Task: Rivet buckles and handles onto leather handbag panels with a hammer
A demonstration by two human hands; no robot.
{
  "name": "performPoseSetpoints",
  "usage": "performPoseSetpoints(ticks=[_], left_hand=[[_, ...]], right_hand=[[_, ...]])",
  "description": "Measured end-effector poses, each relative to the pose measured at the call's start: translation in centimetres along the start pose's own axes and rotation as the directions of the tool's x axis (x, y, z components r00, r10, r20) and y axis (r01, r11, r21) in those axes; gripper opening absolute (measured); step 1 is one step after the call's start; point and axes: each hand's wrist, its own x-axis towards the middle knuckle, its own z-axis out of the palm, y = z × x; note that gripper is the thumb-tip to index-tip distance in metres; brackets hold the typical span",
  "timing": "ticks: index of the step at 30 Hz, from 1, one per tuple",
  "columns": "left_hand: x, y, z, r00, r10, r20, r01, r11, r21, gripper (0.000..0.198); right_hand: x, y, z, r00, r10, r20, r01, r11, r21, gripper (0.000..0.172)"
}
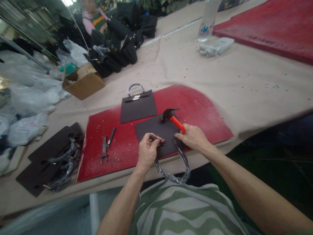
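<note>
Your bench [171,70] was covered in creased beige sheeting, dark specks scattered over it. Thick red slab [276,29] at upper right, cut off by the frame. Nearer you, a flat red board [200,107], far right corner rounded, surface scuffed, rough at lower left. Slouched black bags [117,42] piled at far left, blurred, partly blocking a person [87,25]. Open cardboard box [84,85] stood just this side of them.

Dark panel [151,125], smooth, matte, lay on the red board beneath your hands, which covered parts of its near side. Just beyond it, a dark bag front [139,109] with shiny metal fittings. Curved handle [177,179], clear plastic wrap, hung past the board's near edge; your right hand partly hid one end.

Your right hand [194,137] was closed round the hammer [177,122]: orange-red grip, dark claw head above the panel. Your left hand [148,150] was pinched on a slim tool [152,136], lower end hard to make out. Pronged tool [104,147] and knife [111,137] lay left, near each other.
</note>
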Motion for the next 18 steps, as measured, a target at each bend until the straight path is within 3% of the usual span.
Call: performPoseSetpoints(ticks=[7, 12, 15, 18], left_hand=[[-0.5, -0.4, 0.0, 0.994, 0.107, 0.026, -0.11, 0.982, 0.156, 0.005], [-1.1, -0.3, -0.1, 0.956, 0.27, 0.112, -0.292, 0.849, 0.44, 0.01], [-1.3, -0.3, 0.1, 0.933, 0.321, 0.16, -0.357, 0.783, 0.509, 0.012], [-1.4, -0.5, 0.4, 0.933, 0.323, 0.158, -0.355, 0.76, 0.545, 0.013]], right_hand=[[-0.1, 0.2, 0.1, 1.0, -0.01, -0.017, 0.011, 0.999, 0.039, 0.026], [0.3, 0.4, 0.1, 0.999, -0.034, -0.013, 0.035, 0.994, 0.104, 0.024], [-0.2, 0.0, -1.1, 0.998, -0.068, -0.01, 0.068, 0.985, 0.16, 0.031], [-2.1, -0.8, -3.9, 0.993, -0.101, -0.054, 0.11, 0.974, 0.199, 0.035]])
